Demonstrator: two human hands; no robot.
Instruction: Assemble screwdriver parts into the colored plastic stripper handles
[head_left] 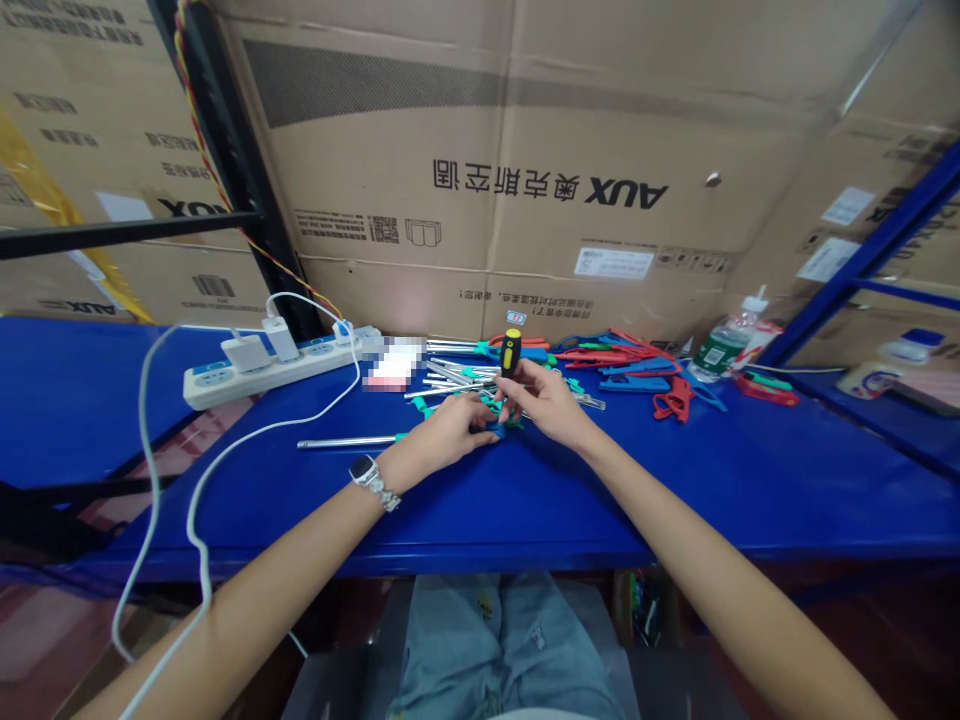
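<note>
A black and yellow screwdriver [511,353] stands upright, handle up, with the fingers of my right hand [541,396] closed round its lower part. Its tip is hidden behind the fingers. Just left of it, my left hand [459,430] is closed on a small blue and green part [498,430] lying at the table surface. A silver rod [345,442] with a green end reaches out to the left from under my left hand. Behind both hands lies a loose pile of silver rods with green pieces [450,378].
A white power strip [247,380] with plugs and cables is at the left. Red and blue plastic parts [634,380] lie to the right, beside a clear bottle [720,345]. Cardboard boxes [487,120] stand behind the blue table [525,510].
</note>
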